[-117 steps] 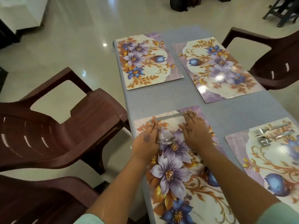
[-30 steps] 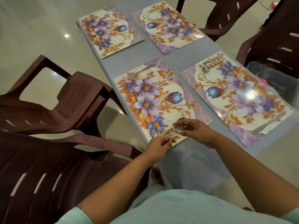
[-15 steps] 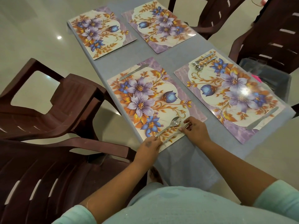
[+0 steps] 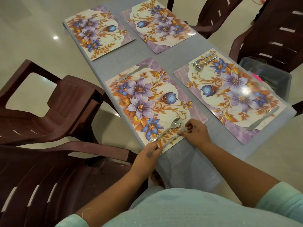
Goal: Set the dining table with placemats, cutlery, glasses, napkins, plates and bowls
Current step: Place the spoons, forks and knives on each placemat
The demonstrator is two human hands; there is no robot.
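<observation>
Near edge of grey table [image 4: 218, 138]: L hand [image 4: 147, 154] at near-left corner of near-left placemat [image 4: 150, 102], fingertips curled round the handle ends of spoon [image 4: 167, 130] and fork [image 4: 175, 136]. R hand [image 4: 196, 130] at same mat's near edge, fingers bent, pinching fork at tine end. Spoon and fork lie side by side, parallel to the near edge, bowl to right. Knife [image 4: 132, 73] along mat's far edge. Near-right placemat [image 4: 232, 94]: fork+spoon pair [image 4: 202, 61] at far edge, second knife [image 4: 264, 117] at near edge. Grey strip between mats. Two far placemats [image 4: 98, 33] bare. Brown chairs [image 4: 54, 102] close on left; chair [image 4: 268, 31] right, clear bin [image 4: 267, 74] on its seat.
</observation>
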